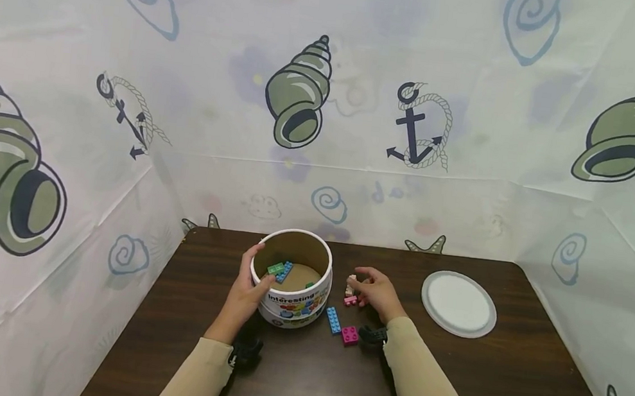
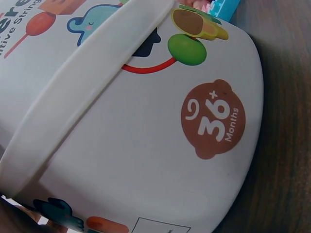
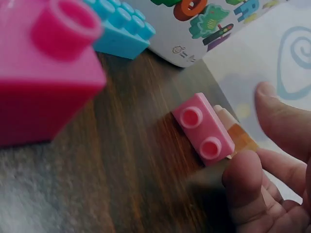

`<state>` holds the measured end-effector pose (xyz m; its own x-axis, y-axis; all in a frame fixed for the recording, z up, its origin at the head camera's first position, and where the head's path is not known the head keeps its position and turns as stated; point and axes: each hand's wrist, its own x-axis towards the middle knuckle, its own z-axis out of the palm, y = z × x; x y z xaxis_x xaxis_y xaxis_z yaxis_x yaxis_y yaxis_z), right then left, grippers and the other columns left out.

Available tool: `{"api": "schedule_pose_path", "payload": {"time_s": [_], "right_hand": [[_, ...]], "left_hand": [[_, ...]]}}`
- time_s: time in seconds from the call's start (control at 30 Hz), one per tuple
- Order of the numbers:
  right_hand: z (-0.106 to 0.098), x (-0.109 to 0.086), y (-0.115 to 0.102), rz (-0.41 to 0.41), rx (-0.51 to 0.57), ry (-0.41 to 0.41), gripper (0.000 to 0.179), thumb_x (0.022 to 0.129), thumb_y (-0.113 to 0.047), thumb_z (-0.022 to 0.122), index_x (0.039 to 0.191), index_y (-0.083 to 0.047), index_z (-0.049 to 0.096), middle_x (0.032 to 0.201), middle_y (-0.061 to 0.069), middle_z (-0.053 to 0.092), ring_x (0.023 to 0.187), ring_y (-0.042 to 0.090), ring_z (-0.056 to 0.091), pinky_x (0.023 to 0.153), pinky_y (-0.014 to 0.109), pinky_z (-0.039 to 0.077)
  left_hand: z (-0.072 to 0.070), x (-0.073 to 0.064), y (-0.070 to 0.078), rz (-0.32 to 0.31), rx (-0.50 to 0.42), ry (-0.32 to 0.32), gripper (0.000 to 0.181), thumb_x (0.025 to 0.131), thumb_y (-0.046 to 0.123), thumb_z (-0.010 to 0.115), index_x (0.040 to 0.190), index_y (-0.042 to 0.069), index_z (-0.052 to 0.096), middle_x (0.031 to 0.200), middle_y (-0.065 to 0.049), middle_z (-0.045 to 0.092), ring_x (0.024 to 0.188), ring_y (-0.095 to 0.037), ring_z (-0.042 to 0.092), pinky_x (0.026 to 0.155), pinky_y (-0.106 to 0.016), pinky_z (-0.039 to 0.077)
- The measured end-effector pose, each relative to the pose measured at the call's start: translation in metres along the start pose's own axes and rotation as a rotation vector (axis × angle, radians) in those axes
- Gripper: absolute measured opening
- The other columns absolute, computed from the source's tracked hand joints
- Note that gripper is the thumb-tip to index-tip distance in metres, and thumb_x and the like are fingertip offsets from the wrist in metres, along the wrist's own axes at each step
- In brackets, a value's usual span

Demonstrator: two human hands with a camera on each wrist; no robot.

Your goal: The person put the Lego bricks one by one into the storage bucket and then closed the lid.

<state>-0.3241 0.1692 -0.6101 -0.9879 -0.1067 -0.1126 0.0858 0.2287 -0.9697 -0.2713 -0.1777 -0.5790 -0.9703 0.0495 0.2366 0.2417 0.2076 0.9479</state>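
A white round tub [image 1: 290, 303] with colourful print stands on the dark wooden table [image 1: 298, 383]. My left hand [image 1: 248, 287] grips its left side, thumb over the rim; in the left wrist view only the tub wall [image 2: 146, 155] shows. A green brick [image 1: 274, 269] and a blue brick [image 1: 286, 271] lie inside. My right hand [image 1: 375, 292] hovers just right of the tub, fingers loosely curled. One fingertip [image 3: 243, 175] touches the end of a small pink two-stud brick [image 3: 203, 129], and the thumb [image 3: 279, 116] stays apart. A pale orange brick [image 3: 239, 137] lies behind it.
A long blue brick [image 1: 333, 320] and a magenta brick [image 1: 349, 335] lie on the table in front of the tub. A white round lid [image 1: 459, 303] rests to the right. Printed sheets wall in the table's left, back and right sides.
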Motion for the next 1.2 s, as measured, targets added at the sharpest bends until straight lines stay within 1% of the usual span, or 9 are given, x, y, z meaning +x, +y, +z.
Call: {"api": "schedule_pose_path", "payload": {"time_s": [0.1, 0.3, 0.53, 0.63, 0.73, 0.87, 1.0, 1.1, 1.2], "right_hand": [[0.0, -0.002, 0.0, 0.007, -0.024, -0.009, 0.056, 0.096, -0.023, 0.084, 0.145, -0.004, 0.066, 0.088, 0.008, 0.061, 0.065, 0.017, 0.059, 0.061, 0.03, 0.056], [0.0, 0.003, 0.0, -0.001, -0.047, -0.03, 0.052, 0.094, -0.017, 0.087, 0.142, -0.005, 0.068, 0.102, 0.011, 0.059, 0.069, 0.017, 0.061, 0.064, 0.029, 0.057], [-0.001, 0.0, 0.006, -0.038, 0.001, -0.046, 0.051, 0.093, -0.011, 0.086, 0.139, -0.006, 0.065, 0.12, 0.021, 0.06, 0.077, 0.019, 0.063, 0.066, 0.029, 0.058], [-0.003, 0.0, 0.009, -0.06, 0.06, -0.055, 0.053, 0.094, -0.006, 0.084, 0.141, -0.004, 0.06, 0.117, 0.021, 0.063, 0.079, 0.019, 0.066, 0.066, 0.029, 0.06], [-0.007, 0.001, 0.013, -0.062, 0.137, -0.077, 0.059, 0.096, -0.003, 0.08, 0.15, -0.001, 0.055, 0.114, 0.021, 0.065, 0.084, 0.02, 0.07, 0.07, 0.029, 0.062], [-0.015, 0.003, 0.018, -0.051, 0.288, -0.122, 0.059, 0.101, 0.001, 0.072, 0.155, 0.007, 0.05, 0.124, 0.021, 0.064, 0.101, 0.019, 0.073, 0.083, 0.028, 0.064], [-0.024, 0.002, 0.023, -0.065, 0.471, -0.154, 0.054, 0.106, 0.006, 0.061, 0.155, 0.016, 0.041, 0.132, 0.016, 0.061, 0.113, 0.017, 0.072, 0.098, 0.028, 0.061], [-0.028, 0.0, 0.027, -0.09, 0.582, -0.175, 0.054, 0.109, 0.003, 0.057, 0.155, 0.018, 0.033, 0.126, 0.011, 0.065, 0.11, 0.016, 0.074, 0.099, 0.029, 0.061], [-0.029, -0.001, 0.029, -0.119, 0.648, -0.192, 0.054, 0.112, -0.005, 0.056, 0.157, 0.013, 0.031, 0.116, 0.005, 0.068, 0.101, 0.016, 0.076, 0.096, 0.029, 0.062]], "left_hand": [[0.0, 0.0, 0.0, 0.0, 0.006, -0.001, 0.081, 0.101, 0.027, 0.072, 0.168, 0.036, 0.027, 0.176, -0.013, 0.029, 0.152, -0.046, 0.043, 0.119, -0.067, 0.037], [-0.001, 0.003, 0.001, 0.01, -0.005, -0.005, 0.081, 0.101, 0.027, 0.07, 0.169, 0.034, 0.026, 0.175, -0.016, 0.029, 0.151, -0.05, 0.042, 0.119, -0.069, 0.037], [-0.001, 0.002, -0.002, 0.008, -0.003, -0.009, 0.081, 0.101, 0.03, 0.07, 0.169, 0.033, 0.026, 0.174, -0.019, 0.03, 0.15, -0.051, 0.043, 0.118, -0.068, 0.038], [0.0, 0.002, -0.002, 0.014, -0.003, -0.011, 0.081, 0.102, 0.03, 0.07, 0.169, 0.033, 0.025, 0.174, -0.02, 0.031, 0.149, -0.051, 0.044, 0.117, -0.067, 0.039], [0.0, 0.002, -0.002, 0.019, -0.004, -0.01, 0.081, 0.102, 0.032, 0.071, 0.169, 0.034, 0.026, 0.174, -0.019, 0.031, 0.149, -0.051, 0.044, 0.117, -0.067, 0.039], [0.0, 0.003, -0.002, 0.028, -0.005, -0.009, 0.081, 0.102, 0.029, 0.07, 0.169, 0.032, 0.026, 0.174, -0.018, 0.032, 0.149, -0.051, 0.044, 0.117, -0.065, 0.04], [0.0, 0.003, -0.003, 0.032, -0.01, -0.001, 0.08, 0.102, 0.027, 0.071, 0.169, 0.031, 0.027, 0.174, -0.018, 0.032, 0.149, -0.05, 0.044, 0.117, -0.065, 0.04], [-0.001, 0.002, -0.002, 0.021, -0.014, -0.001, 0.08, 0.102, 0.027, 0.072, 0.169, 0.033, 0.028, 0.175, -0.015, 0.031, 0.15, -0.05, 0.043, 0.118, -0.066, 0.038], [-0.001, 0.001, -0.001, 0.018, -0.023, -0.006, 0.081, 0.102, 0.027, 0.072, 0.169, 0.033, 0.027, 0.175, -0.015, 0.03, 0.151, -0.05, 0.042, 0.119, -0.067, 0.037]]}}
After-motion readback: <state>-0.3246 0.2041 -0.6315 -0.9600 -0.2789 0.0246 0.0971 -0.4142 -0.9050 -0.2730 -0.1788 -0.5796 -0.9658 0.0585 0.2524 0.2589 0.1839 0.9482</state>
